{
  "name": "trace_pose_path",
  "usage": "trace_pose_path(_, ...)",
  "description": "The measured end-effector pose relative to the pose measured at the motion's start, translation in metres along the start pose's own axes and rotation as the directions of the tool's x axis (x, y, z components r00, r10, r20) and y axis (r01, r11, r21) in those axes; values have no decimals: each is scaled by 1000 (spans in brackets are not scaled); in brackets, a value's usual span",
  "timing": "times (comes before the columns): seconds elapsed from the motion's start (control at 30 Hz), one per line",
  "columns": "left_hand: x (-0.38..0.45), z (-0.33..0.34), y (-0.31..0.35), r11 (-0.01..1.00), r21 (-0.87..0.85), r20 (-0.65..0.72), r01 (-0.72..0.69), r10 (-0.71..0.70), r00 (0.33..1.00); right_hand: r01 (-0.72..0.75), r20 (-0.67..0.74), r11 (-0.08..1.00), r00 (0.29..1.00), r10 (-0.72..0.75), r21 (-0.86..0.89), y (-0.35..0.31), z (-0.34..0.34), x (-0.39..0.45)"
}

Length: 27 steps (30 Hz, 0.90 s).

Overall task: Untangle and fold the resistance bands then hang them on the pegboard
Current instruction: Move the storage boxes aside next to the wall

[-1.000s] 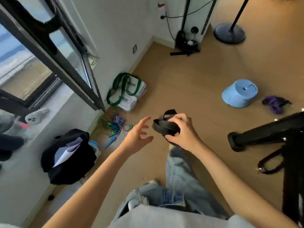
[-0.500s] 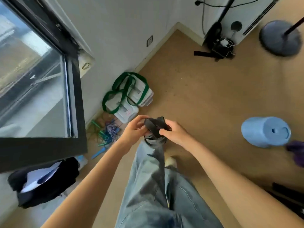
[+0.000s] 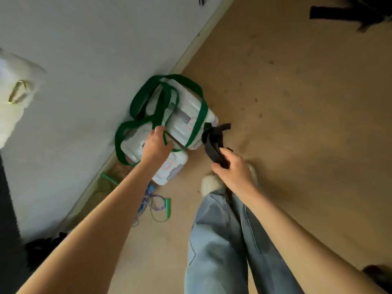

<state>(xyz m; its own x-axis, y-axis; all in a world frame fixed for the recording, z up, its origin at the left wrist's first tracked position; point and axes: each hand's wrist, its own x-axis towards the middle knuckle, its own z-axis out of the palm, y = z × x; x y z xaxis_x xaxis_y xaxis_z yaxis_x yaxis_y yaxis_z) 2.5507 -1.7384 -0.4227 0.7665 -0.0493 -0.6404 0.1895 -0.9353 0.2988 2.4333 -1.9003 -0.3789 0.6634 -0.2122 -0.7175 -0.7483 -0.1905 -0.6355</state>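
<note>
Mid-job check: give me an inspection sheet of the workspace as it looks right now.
Surface: tan floor, marked with small spots.
Job's things: folded black band; green band draped in loops over white cases.
Clutter: jump rope on the floor; dark bundle by the wall.
Grippers: right hand grips the black band; left hand reaches into the green band's loops.
Cables: nothing seen.
Surroundings: white wall, baseboard.
</note>
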Motion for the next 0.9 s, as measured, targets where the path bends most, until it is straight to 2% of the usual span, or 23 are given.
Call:
trace_pose_path(0.07, 59, 29, -15, 997, 70, -25, 40, -39, 999, 12, -42, 1000, 999, -11, 26, 26, 6, 41)
trace_pose_path(0.13, 104, 56, -30, 977, 104, 1, 184, -185, 983, 13, -64, 996, 998, -7, 92, 48, 13, 71)
trace_pose_path(0.2, 130, 80, -41, 938, 59, 43, 341, -344, 938, -13, -47, 986, 999, 21, 167, 66, 20, 90)
trace_pose_path(0.23, 137, 91, -46, 919, 74, 31, 386, -389, 921, -28, -33, 982, 999, 35, 188, 73, 24, 97)
trace_pose_path(0.3, 139, 106, -57, 898, 179, -85, 402, -393, 916, -46, -19, 980, 999, 50, 193, 87, 29, 105)
trace_pose_path(0.4, 129, 97, -63, 930, 160, -222, 331, -293, 930, -107, -10, 977, 994, 111, 184, 95, 26, 103)
trace_pose_path(0.5, 100, 56, -41, 957, 39, -366, 286, -253, 896, -160, -6, 964, 986, 165, 215, 77, 9, 85)
trace_pose_path(0.67, -25, -21, 17, 991, -122, -479, 48, -101, 872, -137, -44, 934, 986, 161, 329, 13, -27, 31)
trace_pose_path(0.77, -97, -75, 52, 966, -238, -609, -98, -70, 790, -101, -67, 868, 986, 153, 486, -28, -52, -7)
trace_pose_path(0.9, -150, -138, 99, 895, -323, -748, -308, -42, 663, -8, -58, 821, 997, 50, 571, -75, -80, -48)
